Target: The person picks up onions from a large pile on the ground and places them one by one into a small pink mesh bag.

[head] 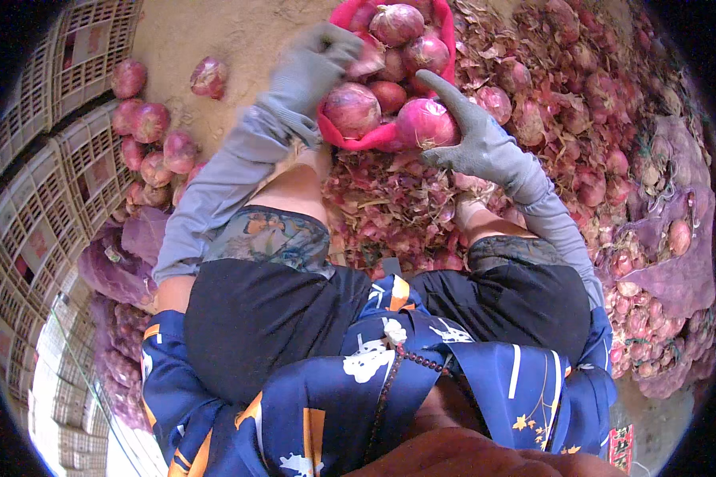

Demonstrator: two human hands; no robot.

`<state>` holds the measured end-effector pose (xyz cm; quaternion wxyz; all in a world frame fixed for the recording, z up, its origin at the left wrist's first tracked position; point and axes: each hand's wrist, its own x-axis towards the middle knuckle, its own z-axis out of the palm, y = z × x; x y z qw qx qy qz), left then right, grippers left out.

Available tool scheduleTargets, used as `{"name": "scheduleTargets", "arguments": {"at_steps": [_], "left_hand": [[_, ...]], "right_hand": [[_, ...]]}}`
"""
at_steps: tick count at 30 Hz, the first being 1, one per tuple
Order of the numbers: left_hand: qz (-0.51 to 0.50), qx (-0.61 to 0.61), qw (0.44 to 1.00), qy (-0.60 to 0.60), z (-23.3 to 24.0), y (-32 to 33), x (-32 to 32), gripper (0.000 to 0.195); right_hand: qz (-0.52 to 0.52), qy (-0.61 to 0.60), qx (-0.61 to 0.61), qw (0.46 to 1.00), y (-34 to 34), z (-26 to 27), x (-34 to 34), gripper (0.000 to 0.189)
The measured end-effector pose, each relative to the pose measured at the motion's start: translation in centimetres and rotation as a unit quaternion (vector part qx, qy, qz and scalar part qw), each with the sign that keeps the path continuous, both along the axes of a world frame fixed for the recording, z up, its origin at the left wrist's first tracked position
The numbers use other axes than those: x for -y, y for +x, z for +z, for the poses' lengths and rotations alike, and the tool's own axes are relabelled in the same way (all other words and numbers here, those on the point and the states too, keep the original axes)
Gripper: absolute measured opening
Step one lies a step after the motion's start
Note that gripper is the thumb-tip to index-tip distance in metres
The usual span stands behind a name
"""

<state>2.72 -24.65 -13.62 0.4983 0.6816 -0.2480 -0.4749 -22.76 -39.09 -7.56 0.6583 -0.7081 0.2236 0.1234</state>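
A pink-red mesh bag (370, 142), filled with several red onions (396, 25), stands with its mouth open in front of me. My left hand (325, 56), in a grey glove, is curled at the bag's left rim, close to an onion (367, 58). Its fingertips are partly hidden, so a grip cannot be made out. On the right side of the bag, my gloved right hand (474, 128) cups a bright red onion (426, 123) between thumb and fingers. That onion overlaps the near right part of the rim.
Loose onion skins (388, 203) and onions (573, 107) form a heap on the right. Several onions (150, 122) lie on the floor (227, 30) at left. Plastic crates (89, 42) are stacked along the left. Purple mesh sacks (662, 262) of onions stand at right and left.
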Motion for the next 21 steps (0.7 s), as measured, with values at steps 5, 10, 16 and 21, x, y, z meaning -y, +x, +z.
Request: {"name": "scheduleTargets", "arguments": {"at_steps": [5,10,16,21], "left_hand": [[0.059,0.454,0.882,0.112,-3.4,9.0,-2.9,0.032],[0.027,-0.231,0.950,0.210,-5.5,2.4,-1.4,0.034],[-0.056,-0.100,0.964,0.240,-7.8,6.3,-1.6,0.024],[-0.006,0.197,0.967,0.161,-5.8,5.9,-3.8,0.025]], "right_hand": [[-0.031,0.020,-0.018,0.999,1.0,0.2,-0.3,0.085],[-0.025,-0.080,0.006,0.996,4.8,0.0,-0.8,0.079],[0.105,-0.239,0.049,0.964,11.8,-2.6,-1.6,0.075],[0.193,-0.267,-0.035,0.944,15.1,-0.4,-2.4,0.065]]}}
